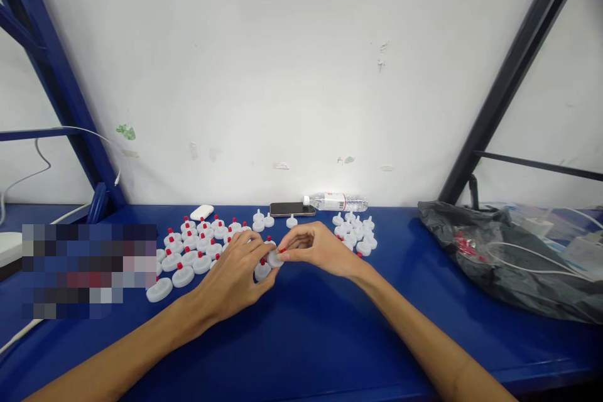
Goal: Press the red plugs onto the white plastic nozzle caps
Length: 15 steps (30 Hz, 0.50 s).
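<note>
My left hand (235, 270) grips a white plastic nozzle cap (273, 258) at the middle of the blue table, fingers curled round its wide base. From the right, my right hand (313, 248) pinches the small red tip (282, 250) of this cap between thumb and fingers. Left of my hands, several white nozzle caps with red tips (189, 257) stand in loose rows, some hidden behind the left hand. A cluster of white nozzle caps (357, 232), mostly bare-spouted, stands beyond my right hand. Under the held piece is another red-tipped cap (262, 271).
By the wall lie a dark phone (292, 208), a clear water bottle (335, 201) and a white case (202, 212). A black plastic bag (509, 282) with small red pieces (468, 246) in clear plastic occupies the right. Frame posts flank the table; the left is partly pixelated.
</note>
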Each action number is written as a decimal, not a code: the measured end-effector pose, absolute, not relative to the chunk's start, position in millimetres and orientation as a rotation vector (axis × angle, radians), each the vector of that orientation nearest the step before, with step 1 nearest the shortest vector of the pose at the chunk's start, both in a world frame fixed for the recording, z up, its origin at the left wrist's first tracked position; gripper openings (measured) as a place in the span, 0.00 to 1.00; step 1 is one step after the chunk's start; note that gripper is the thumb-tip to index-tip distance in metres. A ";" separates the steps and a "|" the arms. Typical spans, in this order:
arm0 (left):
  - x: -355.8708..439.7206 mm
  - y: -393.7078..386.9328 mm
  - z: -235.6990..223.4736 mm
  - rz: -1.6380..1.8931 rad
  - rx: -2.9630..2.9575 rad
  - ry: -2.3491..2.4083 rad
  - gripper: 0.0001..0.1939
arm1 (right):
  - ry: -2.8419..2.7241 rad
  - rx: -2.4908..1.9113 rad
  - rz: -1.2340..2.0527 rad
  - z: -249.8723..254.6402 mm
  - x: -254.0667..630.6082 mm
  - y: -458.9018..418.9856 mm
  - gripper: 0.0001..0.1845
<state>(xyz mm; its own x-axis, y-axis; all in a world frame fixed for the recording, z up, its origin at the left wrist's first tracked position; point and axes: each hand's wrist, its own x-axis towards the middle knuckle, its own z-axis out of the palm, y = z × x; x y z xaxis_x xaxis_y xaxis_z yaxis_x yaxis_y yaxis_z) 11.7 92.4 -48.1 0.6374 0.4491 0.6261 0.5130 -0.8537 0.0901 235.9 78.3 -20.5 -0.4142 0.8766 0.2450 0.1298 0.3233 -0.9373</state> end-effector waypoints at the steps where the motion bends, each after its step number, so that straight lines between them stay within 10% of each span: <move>1: 11.8 92.5 -48.3 -1.020 -2.751 -0.815 0.08 | -1.776 -0.903 1.163 -20.9 236.2 78.1 0.17; 15: 12.5 90.4 -42.7 -1.178 -2.667 -0.746 0.05 | -1.790 -0.941 1.089 -14.3 234.7 72.2 0.27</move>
<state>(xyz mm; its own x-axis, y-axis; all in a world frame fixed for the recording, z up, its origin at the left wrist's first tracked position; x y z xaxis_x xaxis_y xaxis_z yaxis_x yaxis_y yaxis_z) 12.5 90.4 -42.7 0.5726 0.3863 0.7232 0.4891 -0.8688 0.0768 234.7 72.2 -14.3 -0.3850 0.8858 0.2591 0.1770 0.3464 -0.9212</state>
